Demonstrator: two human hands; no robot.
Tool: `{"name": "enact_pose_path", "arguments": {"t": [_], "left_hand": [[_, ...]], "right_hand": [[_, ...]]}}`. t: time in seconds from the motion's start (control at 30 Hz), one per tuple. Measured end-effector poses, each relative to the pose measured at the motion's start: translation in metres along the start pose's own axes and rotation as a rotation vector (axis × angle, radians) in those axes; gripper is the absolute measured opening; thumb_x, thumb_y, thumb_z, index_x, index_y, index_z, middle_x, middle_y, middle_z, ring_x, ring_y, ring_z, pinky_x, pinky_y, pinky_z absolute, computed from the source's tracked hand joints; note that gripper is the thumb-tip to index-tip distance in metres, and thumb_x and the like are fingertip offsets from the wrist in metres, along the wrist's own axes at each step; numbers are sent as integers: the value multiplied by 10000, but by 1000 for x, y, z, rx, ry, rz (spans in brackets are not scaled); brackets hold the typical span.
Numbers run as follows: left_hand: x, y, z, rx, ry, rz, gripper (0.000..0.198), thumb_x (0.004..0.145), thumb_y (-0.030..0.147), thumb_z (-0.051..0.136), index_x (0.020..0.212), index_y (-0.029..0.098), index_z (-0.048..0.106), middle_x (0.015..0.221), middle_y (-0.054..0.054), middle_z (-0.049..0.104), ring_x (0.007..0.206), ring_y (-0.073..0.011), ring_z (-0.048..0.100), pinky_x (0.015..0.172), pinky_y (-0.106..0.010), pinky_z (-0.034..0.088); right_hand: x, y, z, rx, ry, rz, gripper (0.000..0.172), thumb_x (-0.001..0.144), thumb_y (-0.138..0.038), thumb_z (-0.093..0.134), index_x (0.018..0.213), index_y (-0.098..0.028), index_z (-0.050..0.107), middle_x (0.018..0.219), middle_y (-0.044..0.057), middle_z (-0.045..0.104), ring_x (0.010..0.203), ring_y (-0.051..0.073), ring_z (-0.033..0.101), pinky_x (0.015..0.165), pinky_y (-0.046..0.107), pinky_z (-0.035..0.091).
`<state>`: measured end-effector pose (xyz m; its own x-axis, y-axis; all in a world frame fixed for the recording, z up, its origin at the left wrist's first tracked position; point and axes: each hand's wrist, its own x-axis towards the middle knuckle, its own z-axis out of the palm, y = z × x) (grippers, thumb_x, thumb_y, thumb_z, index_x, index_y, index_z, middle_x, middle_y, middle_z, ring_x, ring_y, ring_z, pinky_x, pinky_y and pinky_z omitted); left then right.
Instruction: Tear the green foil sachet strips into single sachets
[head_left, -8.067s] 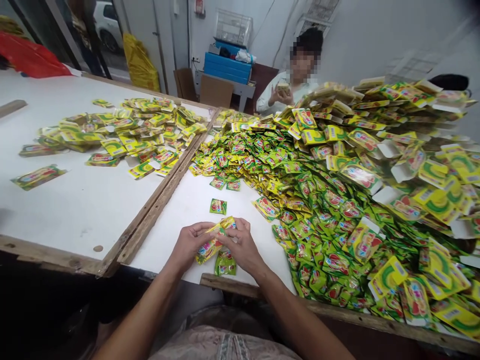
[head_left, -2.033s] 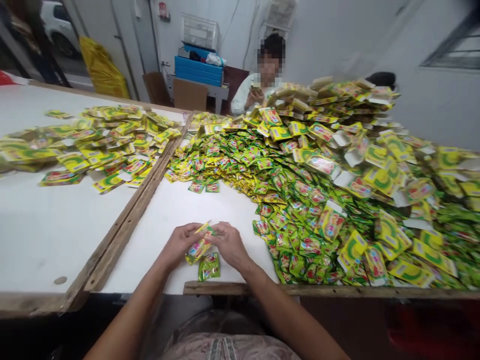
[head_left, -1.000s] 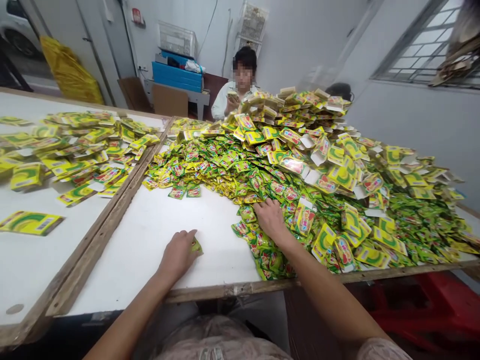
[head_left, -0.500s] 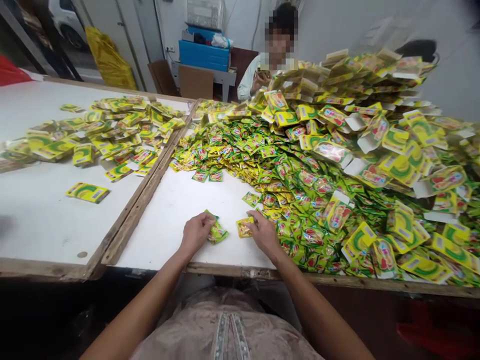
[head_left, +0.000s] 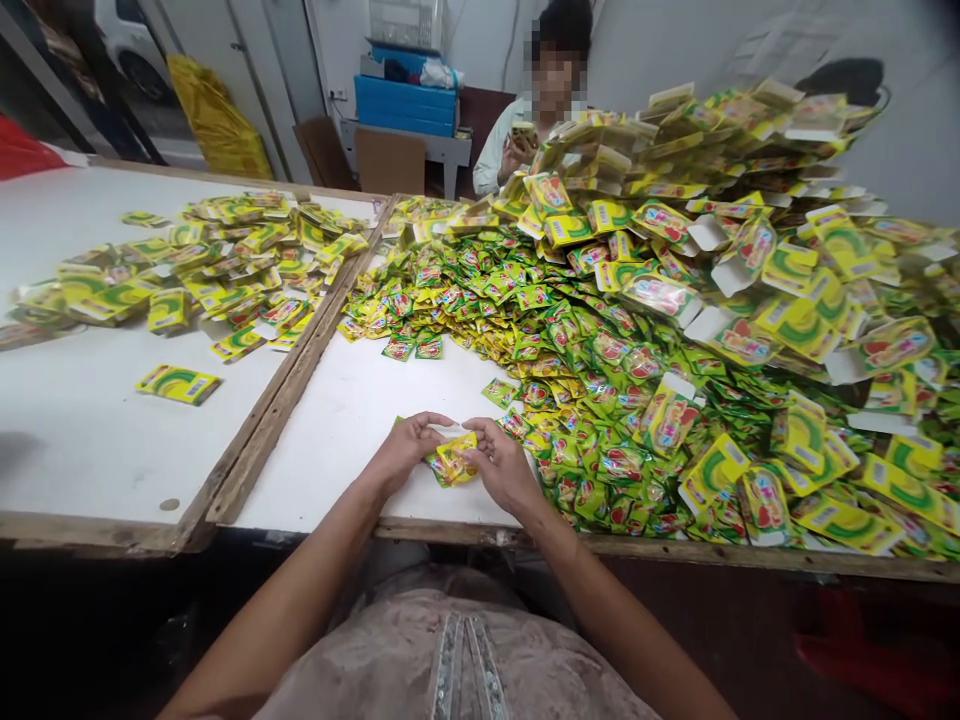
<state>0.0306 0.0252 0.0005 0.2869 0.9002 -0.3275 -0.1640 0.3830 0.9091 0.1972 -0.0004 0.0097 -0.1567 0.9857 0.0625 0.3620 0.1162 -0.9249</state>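
Note:
Near the table's front edge, my left hand (head_left: 409, 447) is closed on green sachets (head_left: 438, 470), largely covered by the fingers and by a yellow sachet. Close against it, my right hand (head_left: 504, 468) pinches the yellow sachet (head_left: 457, 458), which overlaps the green ones. How many sachets lie in the left hand I cannot tell. Just beyond the right hand, a heap of green and yellow sachets (head_left: 600, 400) spreads over the white table (head_left: 337, 420); a loose green sachet (head_left: 499, 391) lies at its edge.
Yellow-green cardboard boxes (head_left: 810, 330) are piled high over the sachets at right. A wooden ridge (head_left: 292, 365) splits the table, with more boxes (head_left: 225, 250) on its left side. Across the table sits another person (head_left: 491, 150), a hand holding a box.
My right hand has moved left with the yellow sachet, bringing it up against the green ones in my left hand. The hands now nearly touch. The other person's box has risen slightly.

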Motion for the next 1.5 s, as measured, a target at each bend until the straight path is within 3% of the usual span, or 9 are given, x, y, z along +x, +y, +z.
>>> {"name": "enact_pose_path", "arguments": {"t": [0.23, 0.43, 0.67, 0.8, 1.0, 1.07, 1.17, 1.37, 1.5], "left_hand": [[-9, -2, 13, -210, 2, -52, 465, 547, 342, 790, 931, 135, 627, 791, -38, 665, 695, -140, 611, 671, -268, 471], [-14, -9, 16, -104, 88, 58, 682, 422, 154, 831, 1044, 169, 551, 819, -10, 654, 691, -138, 611, 647, -254, 485], [-16, 2, 30, 44, 13, 27, 685, 431, 182, 803, 1055, 187, 519, 768, 11, 661, 671, -166, 638, 631, -284, 518], [-15, 6, 49, 135, -31, 68, 626, 473, 273, 801, 1029, 180, 530, 797, -15, 667, 775, -189, 649, 731, -319, 528], [4, 5, 69, 434, -86, 98, 508, 602, 461, 707, 981, 161, 549, 682, -17, 649, 682, -193, 623, 624, -299, 476], [16, 12, 87, 575, -90, 174, 433, 631, 515, 662, 889, 176, 581, 627, -3, 631, 623, -189, 601, 572, -280, 436], [35, 28, 131, 843, -58, 329, 345, 678, 543, 596, 700, 200, 593, 592, -6, 623, 596, -190, 580, 535, -261, 361], [71, 46, 228, 1138, -23, 494, 384, 742, 559, 519, 636, 193, 557, 608, -53, 613, 618, -218, 572, 530, -267, 278], [93, 34, 255, 1013, -28, 467, 315, 696, 482, 615, 619, 196, 507, 611, -19, 575, 616, -185, 550, 538, -253, 284]], "right_hand": [[-3, 20, 10, 95, 115, 52, 313, 736, -265, 534, 1038, -188, 504, 839, 11, 572, 730, 144, 553, 682, 279, 465], [-2, 25, 16, 310, 231, 178, 425, 685, -351, 615, 1055, -185, 487, 844, 12, 581, 734, 145, 587, 670, 277, 485], [-24, 3, 1, 177, 86, 225, 245, 718, -411, 636, 788, -176, 647, 646, -20, 607, 586, 122, 559, 549, 230, 465], [-48, -4, -38, 112, 367, 189, 217, 727, -404, 637, 757, -191, 660, 692, -12, 650, 627, 134, 576, 572, 233, 466], [-101, 28, -153, 349, 1032, 126, 311, 671, -407, 671, 871, -170, 643, 807, 18, 687, 744, 155, 610, 726, 292, 491], [-113, 45, -186, 364, 1150, 153, 372, 598, -406, 719, 865, -157, 646, 840, 39, 694, 783, 180, 619, 744, 317, 493], [-116, 64, -212, 382, 1041, 274, 412, 541, -412, 745, 842, -145, 655, 805, 52, 702, 751, 203, 633, 741, 344, 497], [-88, 78, -205, 60, 901, 273, 354, 632, -447, 674, 839, -160, 673, 850, 66, 698, 823, 234, 622, 791, 379, 475], [-76, 74, -193, -94, 909, 151, 322, 688, -447, 628, 840, -166, 673, 920, 79, 663, 893, 233, 598, 840, 376, 449]]}}
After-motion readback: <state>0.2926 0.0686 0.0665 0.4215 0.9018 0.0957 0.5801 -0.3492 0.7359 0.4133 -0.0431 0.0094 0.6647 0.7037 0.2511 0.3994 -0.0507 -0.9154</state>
